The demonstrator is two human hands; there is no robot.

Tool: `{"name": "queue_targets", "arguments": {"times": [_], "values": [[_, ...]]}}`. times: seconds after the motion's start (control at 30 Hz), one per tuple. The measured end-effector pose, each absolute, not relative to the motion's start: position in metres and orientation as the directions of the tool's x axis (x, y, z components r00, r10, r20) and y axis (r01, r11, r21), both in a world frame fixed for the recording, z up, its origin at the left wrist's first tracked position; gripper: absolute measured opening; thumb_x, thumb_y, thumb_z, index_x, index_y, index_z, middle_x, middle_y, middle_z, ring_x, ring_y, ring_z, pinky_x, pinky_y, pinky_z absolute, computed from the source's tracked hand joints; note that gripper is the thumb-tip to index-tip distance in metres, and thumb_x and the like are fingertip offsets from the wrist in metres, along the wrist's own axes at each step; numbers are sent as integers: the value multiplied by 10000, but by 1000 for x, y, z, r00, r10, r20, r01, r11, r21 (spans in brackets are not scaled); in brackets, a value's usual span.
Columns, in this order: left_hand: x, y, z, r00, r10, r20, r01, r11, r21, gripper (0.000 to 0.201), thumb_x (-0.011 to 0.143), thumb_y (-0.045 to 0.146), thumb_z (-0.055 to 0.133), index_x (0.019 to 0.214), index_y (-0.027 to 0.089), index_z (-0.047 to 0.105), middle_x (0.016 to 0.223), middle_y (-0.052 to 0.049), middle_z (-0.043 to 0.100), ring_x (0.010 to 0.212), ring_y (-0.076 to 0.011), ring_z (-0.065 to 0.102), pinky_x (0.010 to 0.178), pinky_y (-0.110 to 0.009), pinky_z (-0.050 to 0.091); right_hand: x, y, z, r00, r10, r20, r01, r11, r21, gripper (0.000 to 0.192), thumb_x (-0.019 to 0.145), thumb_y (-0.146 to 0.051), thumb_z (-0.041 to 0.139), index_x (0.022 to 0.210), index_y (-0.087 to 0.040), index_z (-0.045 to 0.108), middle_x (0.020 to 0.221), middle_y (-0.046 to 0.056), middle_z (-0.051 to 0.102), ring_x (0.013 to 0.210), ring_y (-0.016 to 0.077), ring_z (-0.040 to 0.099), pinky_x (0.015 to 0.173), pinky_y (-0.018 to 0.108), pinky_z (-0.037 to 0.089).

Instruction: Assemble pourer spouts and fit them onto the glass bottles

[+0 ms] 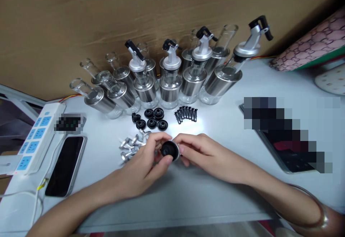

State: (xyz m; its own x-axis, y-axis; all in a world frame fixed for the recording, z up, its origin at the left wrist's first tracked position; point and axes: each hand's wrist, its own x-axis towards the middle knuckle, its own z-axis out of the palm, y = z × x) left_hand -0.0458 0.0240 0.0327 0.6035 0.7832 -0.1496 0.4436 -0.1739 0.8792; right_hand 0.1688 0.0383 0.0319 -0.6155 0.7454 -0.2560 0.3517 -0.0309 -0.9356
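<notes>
My left hand (147,161) and my right hand (202,152) meet over the table, both closed round one small part. It is a silver pourer head (177,150) with its hollow underside facing me. A round black stopper (167,148) sits at its opening, with my left thumb and fingers on it. My right fingers pinch the silver rim; whether the stopper is seated cannot be made out. Several silver pourer heads (130,144) lie beside my left hand, partly hidden by it. Beyond lie several black stoppers (152,123) and a row of black levers (186,113).
Glass bottles with steel sleeves (171,87) line the back, several topped with pourers (172,59). At left are a power strip (40,136), a phone (66,167) and a white cable (52,152). A dark tablet-like device (280,150) lies at right, partly blurred out.
</notes>
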Motion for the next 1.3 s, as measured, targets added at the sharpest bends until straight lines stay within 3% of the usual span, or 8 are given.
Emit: {"name": "queue_targets", "arguments": {"times": [0.13,0.23,0.4,0.6,0.8,0.97,1.1,1.3], "values": [[-38,19,27,527,822,-215,424,-35,905,237,980,385,424,1173,248,419,870,-7,549,770,-166,510,696,-290,407,167,36,30,-558,770,-309,426,-54,-903,200,923,-233,373,1032,-200,537,613,-46,519,552,123,444,533,247,332],[-34,14,28,516,824,-235,413,1,911,241,974,393,438,1183,276,470,919,-8,540,790,-169,495,725,-301,402,168,37,31,-547,784,-294,424,-44,-905,180,911,-214,368,939,-204,546,614,-45,501,578,124,456,560,254,340],[-32,4,35,546,809,-217,285,64,956,265,1000,388,398,1258,362,449,1116,-13,494,890,-158,501,777,-291,427,171,38,35,-652,701,-290,222,-189,-957,115,878,-195,418,946,-193,511,648,-48,513,574,100,427,545,230,338],[-33,8,31,559,776,-290,118,272,955,337,939,354,561,1231,318,398,1086,-20,551,975,-162,530,866,-310,435,167,34,34,-627,726,-283,176,-223,-959,153,833,-218,571,944,-214,466,701,-40,517,623,106,476,546,217,346],[-38,19,35,551,806,-218,222,110,969,267,955,361,517,1202,267,480,1082,-53,555,963,-175,547,804,-310,459,165,32,33,-616,738,-276,135,-246,-960,191,797,-198,583,924,-219,442,759,-21,548,659,108,496,549,217,356],[-41,23,38,556,803,-215,333,22,943,244,946,378,528,1145,238,518,935,-27,586,858,-155,564,733,-284,454,166,33,31,-659,703,-266,133,-239,-962,156,784,-169,538,917,-208,467,699,-39,508,599,96,446,531,226,332],[-40,24,37,565,786,-253,346,52,937,276,973,412,455,1179,230,485,860,-11,580,744,-137,552,687,-287,440,163,33,28,-629,728,-273,105,-269,-957,138,785,-202,540,902,-201,466,659,-50,488,579,95,441,528,229,341],[-40,24,35,584,757,-292,260,166,951,280,989,450,401,1145,225,464,911,-30,595,792,-150,559,716,-305,436,157,34,30,-559,746,-362,91,-379,-921,172,766,-291,581,857,-188,477,636,-42,512,541,93,497,506,225,387]]}}
